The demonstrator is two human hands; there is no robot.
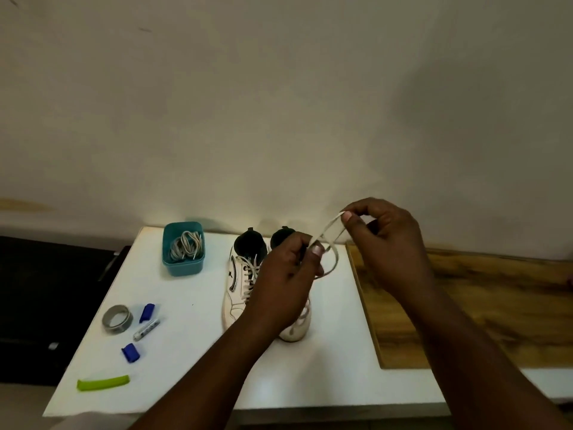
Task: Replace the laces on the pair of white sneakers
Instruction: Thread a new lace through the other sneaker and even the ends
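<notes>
Two white sneakers stand side by side on the white table (192,383), toes toward me. The left sneaker (240,293) shows its laced front; the right sneaker (296,328) is mostly hidden behind my left hand. A pale lace (331,240) rises from the right sneaker in loops. My left hand (285,280) pinches the lace above the shoe. My right hand (381,240), higher and to the right, pinches the upper end of the same lace between thumb and forefinger.
A teal tub (169,262) with several laces stands at the table's back left. A grey tape roll (117,318), two blue caps (146,312) (130,352), a small white tube (145,329) and a green strip (103,383) lie at the front left. A wooden board (496,305) adjoins on the right.
</notes>
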